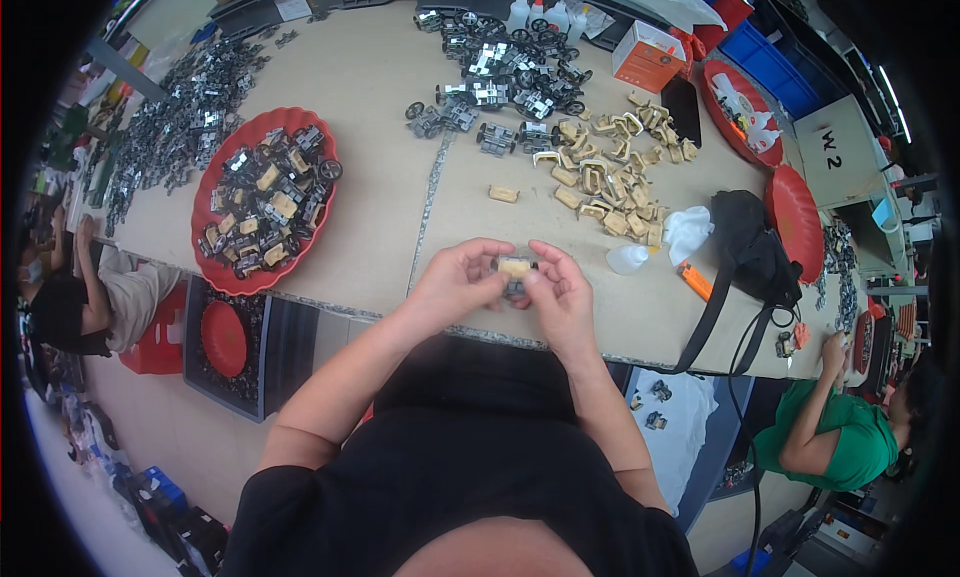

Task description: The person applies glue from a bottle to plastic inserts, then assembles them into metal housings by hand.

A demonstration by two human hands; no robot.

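Just above the table's near edge, a small toy vehicle point(515, 268) with a grey body and a tan top part is pinched between the fingertips of both hands. My left hand point(455, 285) grips its left side, and my right hand point(562, 299) its right side. The fingers partly cover it. Beyond the hands, a single tan part point(504, 194) lies on the table. A heap of tan parts point(606, 182) lies to the far right of it. Grey toy chassis with black wheels point(515, 95) are piled further back.
A red scalloped tray point(203, 209) of toy vehicles stands at left, near a heap of small grey parts point(180, 112). At right are a white squeeze bottle point(627, 260), white tissue point(688, 233), an orange tool point(694, 281) and a black bag point(752, 252). Other people sit on both sides.
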